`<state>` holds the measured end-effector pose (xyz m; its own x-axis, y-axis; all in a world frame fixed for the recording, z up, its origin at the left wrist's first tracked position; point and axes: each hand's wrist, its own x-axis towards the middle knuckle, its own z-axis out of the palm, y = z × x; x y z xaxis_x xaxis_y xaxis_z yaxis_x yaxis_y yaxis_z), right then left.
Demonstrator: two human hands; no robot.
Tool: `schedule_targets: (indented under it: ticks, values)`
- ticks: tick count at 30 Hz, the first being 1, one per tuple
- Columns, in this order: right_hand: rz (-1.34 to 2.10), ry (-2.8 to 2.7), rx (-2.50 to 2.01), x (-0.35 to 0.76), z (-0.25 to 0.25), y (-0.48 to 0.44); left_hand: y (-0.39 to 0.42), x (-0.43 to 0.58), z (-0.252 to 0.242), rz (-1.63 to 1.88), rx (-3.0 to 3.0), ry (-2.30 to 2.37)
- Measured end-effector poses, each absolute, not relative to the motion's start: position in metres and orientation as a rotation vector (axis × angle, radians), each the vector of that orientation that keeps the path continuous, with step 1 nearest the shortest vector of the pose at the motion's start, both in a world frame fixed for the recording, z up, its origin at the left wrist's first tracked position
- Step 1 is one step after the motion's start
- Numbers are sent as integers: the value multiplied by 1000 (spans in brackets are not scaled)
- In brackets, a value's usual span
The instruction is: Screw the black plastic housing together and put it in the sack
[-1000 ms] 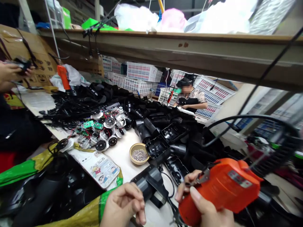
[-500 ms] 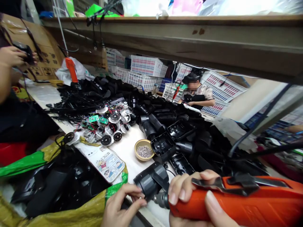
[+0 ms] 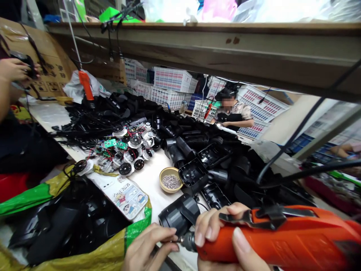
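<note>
My right hand (image 3: pixel 220 239) is wrapped round an orange electric screwdriver (image 3: pixel 287 237) that lies nearly level and points left. Its bit reaches the fingertips of my left hand (image 3: pixel 149 244), where thumb and forefinger pinch a small screw (image 3: pixel 172 240). Just behind the bit rests a glossy black plastic housing (image 3: pixel 176 214), round at its left end. Beyond the housing stands a tan bowl (image 3: pixel 161 183) holding many small silver screws. Whether the bit touches the screw is hard to make out.
Motor assemblies (image 3: pixel 132 150) with wires and green boards lie left of centre. Black plastic shells (image 3: pixel 194 173) heap across the table. A phone in a cartoon case (image 3: pixel 128 197) lies near an open sack (image 3: pixel 84 252). Co-workers sit at the left and across. A shelf beam (image 3: pixel 197 45) spans above.
The screwdriver and my right hand have shifted slightly left, bringing the bit to my left fingertips. My left hand has turned a little, its fingers now pointing at the bit.
</note>
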<state>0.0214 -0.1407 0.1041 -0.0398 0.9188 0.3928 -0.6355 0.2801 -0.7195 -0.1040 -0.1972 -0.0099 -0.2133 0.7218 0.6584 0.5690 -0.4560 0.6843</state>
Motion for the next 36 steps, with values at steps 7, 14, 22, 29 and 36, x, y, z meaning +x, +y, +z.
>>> schedule_targets:
  ticks: [7,14,22,29,36]
  values:
    - [939,-835,-593,31,133,-103,-174,-95,-12,1414,2140,1966]
    - [919,-834,-594,19,135,-75,-171,-96,-27,1128,2080,1926]
    - [999,-923,-545,4,118,-81,-172,-95,-24,1147,2047,1914]
    - [999,-968,-548,4,113,-79,-171,-95,-29,1132,2038,1890]
    - [1056,-1277,-606,-12,108,-73,-168,-94,-27,1201,2015,1853]
